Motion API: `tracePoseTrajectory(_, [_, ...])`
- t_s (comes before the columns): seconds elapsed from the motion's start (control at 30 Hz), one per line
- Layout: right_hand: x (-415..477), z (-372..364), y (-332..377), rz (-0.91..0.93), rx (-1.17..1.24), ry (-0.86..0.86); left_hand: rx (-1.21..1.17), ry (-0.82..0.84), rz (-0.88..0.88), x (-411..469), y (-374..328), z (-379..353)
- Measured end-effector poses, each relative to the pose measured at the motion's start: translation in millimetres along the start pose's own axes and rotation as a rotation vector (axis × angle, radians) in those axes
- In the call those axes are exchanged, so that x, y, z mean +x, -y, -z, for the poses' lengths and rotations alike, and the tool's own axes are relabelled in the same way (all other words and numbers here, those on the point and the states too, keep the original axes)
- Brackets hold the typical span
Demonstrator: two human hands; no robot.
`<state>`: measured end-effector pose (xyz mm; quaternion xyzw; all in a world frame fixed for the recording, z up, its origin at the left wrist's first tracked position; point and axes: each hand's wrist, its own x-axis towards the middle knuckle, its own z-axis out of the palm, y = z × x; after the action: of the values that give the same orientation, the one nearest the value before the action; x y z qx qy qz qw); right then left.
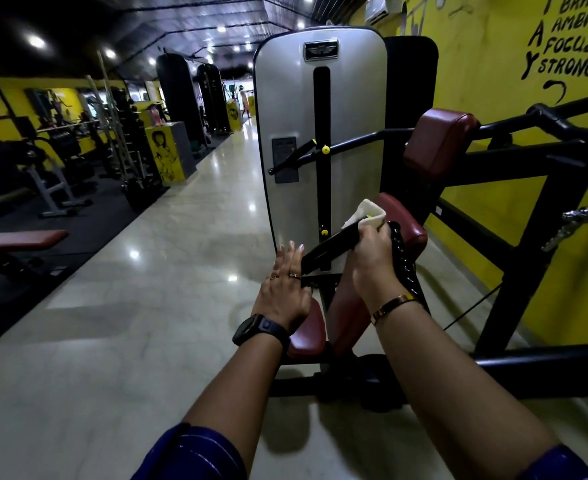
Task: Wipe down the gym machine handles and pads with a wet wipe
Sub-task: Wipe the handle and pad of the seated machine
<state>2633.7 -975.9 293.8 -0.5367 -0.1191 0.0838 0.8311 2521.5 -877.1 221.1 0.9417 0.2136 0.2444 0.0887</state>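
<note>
Yellow-walled gym: right hand (372, 252) grips wet wipe (365, 212) on black handle (332, 244), left hand (282, 289) flat beside it, maroon pads (408, 225) probably next.

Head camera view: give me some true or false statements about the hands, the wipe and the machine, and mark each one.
1. The right hand holds the white wipe against the black handle. True.
2. The left hand is gripping a second wipe. False: it lies flat with straight fingers beside the handle's near end and holds nothing.
3. The machine's pads are blue. False: they are dark red.
4. A black watch sits on the left wrist. True.
</note>
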Motion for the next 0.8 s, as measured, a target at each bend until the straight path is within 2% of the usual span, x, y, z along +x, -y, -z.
tracePoseTrajectory(0.17, [-1,10,-4,0.436,-0.687,0.009,-0.019,0.011,0.004,0,-1,1])
tracePoseTrajectory(0.37, [-4,8,-18,0.683,-1.305,0.036,0.0,0.025,0.006,3,3,1])
tracePoseTrajectory(0.43, [-10,6,-17,0.761,-1.464,0.063,0.005,0.036,0.009,4,3,0])
tracePoseTrajectory(0.53, [-30,-1,-16,0.754,-1.685,0.327,-0.012,0.051,0.015,6,3,2])
tracePoseTrajectory(0.6, [-41,-6,-23,0.785,-1.77,0.433,-0.016,0.061,0.017,5,3,3])
tracePoseTrajectory(0.67, [-42,-6,-32,0.833,-1.791,0.466,0.026,0.062,0.011,4,1,5])
tracePoseTrajectory(0.73, [-38,-1,-38,0.996,-1.875,0.425,0.089,0.06,0.029,4,-1,5])
tracePoseTrajectory(0.8, [-31,8,-35,0.959,-2.064,0.35,0.101,0.043,0.042,5,-3,6])
